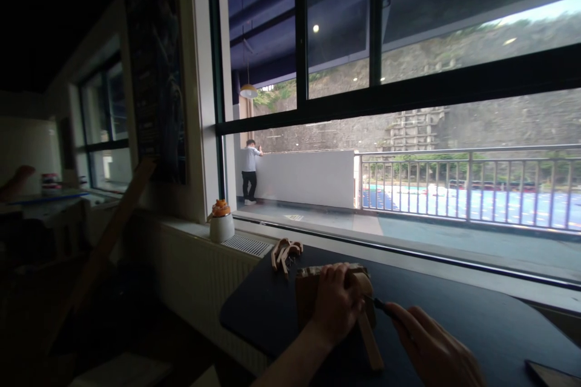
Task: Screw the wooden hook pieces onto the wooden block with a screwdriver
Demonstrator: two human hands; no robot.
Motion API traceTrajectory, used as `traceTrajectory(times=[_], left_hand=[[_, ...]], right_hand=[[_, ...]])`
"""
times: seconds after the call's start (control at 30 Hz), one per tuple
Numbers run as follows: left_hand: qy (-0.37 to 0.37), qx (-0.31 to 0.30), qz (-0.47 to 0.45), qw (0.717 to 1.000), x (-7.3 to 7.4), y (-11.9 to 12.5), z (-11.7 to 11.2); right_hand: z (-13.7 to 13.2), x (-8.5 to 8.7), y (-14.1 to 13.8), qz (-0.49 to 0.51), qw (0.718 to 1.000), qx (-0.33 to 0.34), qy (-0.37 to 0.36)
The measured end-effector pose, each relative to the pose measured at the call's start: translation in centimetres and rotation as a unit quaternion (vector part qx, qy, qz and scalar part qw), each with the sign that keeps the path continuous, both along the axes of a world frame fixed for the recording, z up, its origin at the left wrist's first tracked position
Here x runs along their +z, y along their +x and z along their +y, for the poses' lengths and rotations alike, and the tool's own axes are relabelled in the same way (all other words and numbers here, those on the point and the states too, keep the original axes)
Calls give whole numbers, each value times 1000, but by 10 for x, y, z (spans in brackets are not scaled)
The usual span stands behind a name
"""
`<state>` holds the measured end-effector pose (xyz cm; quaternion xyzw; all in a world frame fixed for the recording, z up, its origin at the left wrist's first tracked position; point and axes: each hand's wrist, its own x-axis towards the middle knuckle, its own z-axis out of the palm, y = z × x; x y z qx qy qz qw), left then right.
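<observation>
Fingers of the left hand (336, 301) are curled over the top of a wooden box (308, 296), clasping it where it stands on the dark table (476, 314). Just to the right of those fingers, the right hand (433, 347) pinches a thin dark tool (380, 306) between thumb and fingertips. The tool's tip points at the box's right side, close to the left knuckles; whether it touches the wood cannot be told in the dim light. A pale wooden strip (370, 341) slants down from the box, below the left hand and beside the right thumb.

Beyond the left fingers, toward the window, lies a small heap of curved wooden pieces (285, 253). Farther left, on the sill, stands a white jar (221, 227) with an orange top. Behind the right wrist, at the table's edge, lies a flat dark phone (550, 373). Outside the glass, well apart from both hands, a person (249, 172) stands by a white wall, with a metal railing (467, 184) to the right.
</observation>
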<state>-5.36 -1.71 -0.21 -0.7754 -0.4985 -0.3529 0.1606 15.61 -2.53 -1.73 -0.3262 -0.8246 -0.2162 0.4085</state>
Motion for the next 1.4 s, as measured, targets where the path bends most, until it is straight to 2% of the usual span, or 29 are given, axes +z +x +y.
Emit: traceTrajectory(times=[0.13,0.23,0.37,0.53,0.67,0.87,1.0,1.13,1.3,1.4], left_hand=[[18,8,-24,1000,0,7,1],[41,4,-27,999,-1,8,3],[69,12,-25,997,-6,9,7],[83,21,-18,996,-9,9,11],[80,13,-12,997,-8,6,9],[61,-1,2,998,-6,2,5],[71,-8,6,997,-6,2,6],[83,-7,-3,997,-7,4,7],[78,-4,-4,997,-7,3,5],[59,-6,3,998,-6,2,3]], right_hand=[[-1,3,-1,21,1000,6,-11],[-4,6,-7,53,998,-17,-36],[-11,14,-16,48,996,-40,-63],[-16,26,-11,2,1000,-25,-18],[-14,25,4,-51,999,6,14],[-8,18,4,-18,999,-18,26],[-11,24,-8,2,999,-34,18],[-14,29,-8,-25,998,-63,6],[-10,28,1,-116,989,-34,88],[-6,26,4,-134,984,-20,116]])
